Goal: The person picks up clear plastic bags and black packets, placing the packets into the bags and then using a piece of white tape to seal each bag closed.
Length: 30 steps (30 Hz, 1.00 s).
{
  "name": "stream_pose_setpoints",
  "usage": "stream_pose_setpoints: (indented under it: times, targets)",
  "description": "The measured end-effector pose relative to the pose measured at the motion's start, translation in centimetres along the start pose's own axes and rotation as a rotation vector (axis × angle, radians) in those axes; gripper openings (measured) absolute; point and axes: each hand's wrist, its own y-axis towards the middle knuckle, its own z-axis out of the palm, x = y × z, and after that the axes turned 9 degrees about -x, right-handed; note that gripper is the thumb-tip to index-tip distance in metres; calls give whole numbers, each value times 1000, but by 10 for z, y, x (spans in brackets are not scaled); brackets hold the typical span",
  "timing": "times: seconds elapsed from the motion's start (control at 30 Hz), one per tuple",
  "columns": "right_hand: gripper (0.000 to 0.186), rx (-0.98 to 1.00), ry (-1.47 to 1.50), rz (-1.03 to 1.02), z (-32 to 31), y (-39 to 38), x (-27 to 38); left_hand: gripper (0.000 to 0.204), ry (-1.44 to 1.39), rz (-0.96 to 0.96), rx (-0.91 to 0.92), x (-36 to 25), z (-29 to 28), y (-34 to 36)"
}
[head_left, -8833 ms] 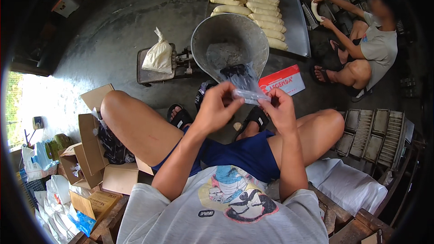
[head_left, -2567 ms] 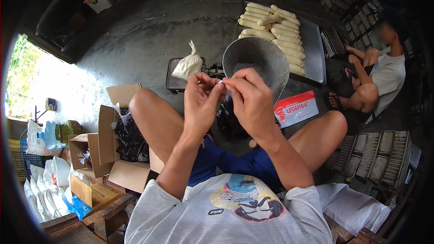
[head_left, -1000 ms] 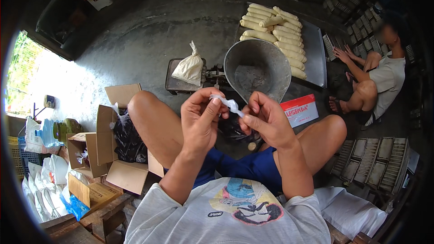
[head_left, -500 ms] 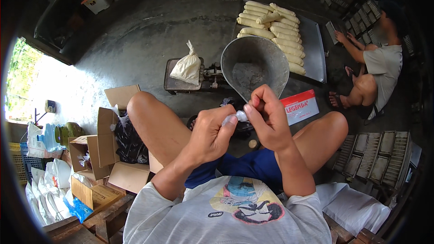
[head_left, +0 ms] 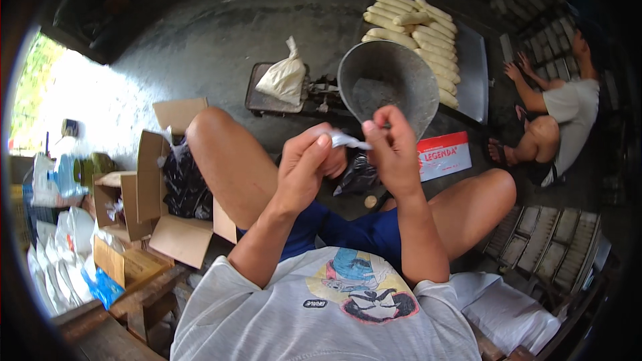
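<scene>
Between my hands, above my knees, a thin strip of whitish plastic (head_left: 349, 141) is stretched; it looks like a small plastic bag. My left hand (head_left: 309, 160) is closed, pinching one end between thumb and fingers. The other end is gripped in my right hand (head_left: 393, 154), thumb against curled fingers. Just beyond my right hand is a large grey metal scale pan (head_left: 394, 73), with nothing in it. It belongs to a weighing scale (head_left: 255, 98), whose flat platform carries a tied clear bag of pale powder (head_left: 282, 81).
Pale dough rolls (head_left: 438, 47) lie heaped on a metal tray (head_left: 475, 70). A co-worker (head_left: 568, 103) squats at right beside stacked baking tins (head_left: 552, 47). A red and white box (head_left: 445, 156) lies near my right knee. Open cartons (head_left: 148, 180) and a black plastic bag (head_left: 187, 184) stand left.
My hands have moved slightly apart and up, and the bunched plastic is now drawn out into a strip. The co-worker's hands have shifted at the tins. The whole view has tilted a little.
</scene>
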Motion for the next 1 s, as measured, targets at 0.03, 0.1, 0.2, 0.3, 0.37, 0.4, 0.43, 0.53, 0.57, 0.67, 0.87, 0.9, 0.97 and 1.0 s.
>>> stream_pose_setpoints:
  times: [0.03,0.1,0.2,0.3,0.37,0.4,0.43,0.53,0.57,0.67,0.87,0.9,0.97,1.0]
  targets:
    - [17,-36,149,132,1,-4,-3,25,335,86,-54,0,0,-2]
    - [12,-81,366,203,7,-15,-6,81,868,359,131,13,-13,0]
    - [17,104,315,12,14,-19,5,68,859,39,204,27,-18,-12]
    - [38,20,164,-250,2,-16,22,39,858,76,-70,-31,-28,-39]
    - [36,23,206,-200,-20,-15,33,32,1034,381,-439,-76,-54,-71]
    - [33,36,246,-160,-32,-14,32,28,1261,633,-623,-97,-70,-85]
    - [33,35,238,-143,-44,-12,28,26,1404,862,-803,-115,-91,-94]
    - [26,-82,271,-95,-71,-10,14,35,1784,732,-1202,-153,-130,-115]
    - [23,-101,293,-92,-78,-11,13,37,1942,371,-1192,-160,-139,-120]
    - [19,-192,174,-188,-114,-17,24,39,2351,67,-848,-156,-173,-128]
    - [24,-779,-514,-166,-185,9,6,8,1401,632,-698,-106,-101,-34]
    - [20,-686,-594,-130,-208,19,-23,10,1430,514,-560,-93,-92,-26]
    - [18,-490,-934,98,-245,34,-93,21,1277,312,-172,-52,-57,-2]
    - [16,-426,-979,123,-259,33,-144,27,1470,134,170,-44,-34,17]
